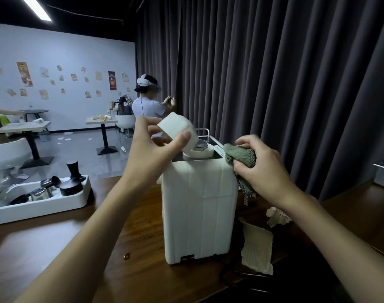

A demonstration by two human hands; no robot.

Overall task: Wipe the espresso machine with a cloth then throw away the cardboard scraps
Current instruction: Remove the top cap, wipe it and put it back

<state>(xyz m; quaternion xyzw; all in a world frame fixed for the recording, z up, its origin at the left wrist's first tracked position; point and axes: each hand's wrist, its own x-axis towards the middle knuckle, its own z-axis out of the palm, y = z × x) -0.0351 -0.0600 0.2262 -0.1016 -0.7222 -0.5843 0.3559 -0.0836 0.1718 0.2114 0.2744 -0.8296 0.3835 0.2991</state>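
The white espresso machine (199, 206) stands on the dark wooden table with its back toward me. My left hand (151, 147) grips a white cap-like lid (178, 130), tilted up above the round opening on the machine's top. My right hand (261, 162) grips a green cloth (241, 154) and presses it against the machine's top right corner; a checkered part of the cloth hangs down the side. Torn cardboard scraps (257, 248) lie on the table to the right of the machine, with a smaller scrap (277, 216) behind them.
A white tray (40, 212) with a black tamper and metal coffee parts sits at the left of the table. A metal container (383, 176) stands at the far right. Dark curtains hang behind. Other people, small tables and chairs stand in the room to the left.
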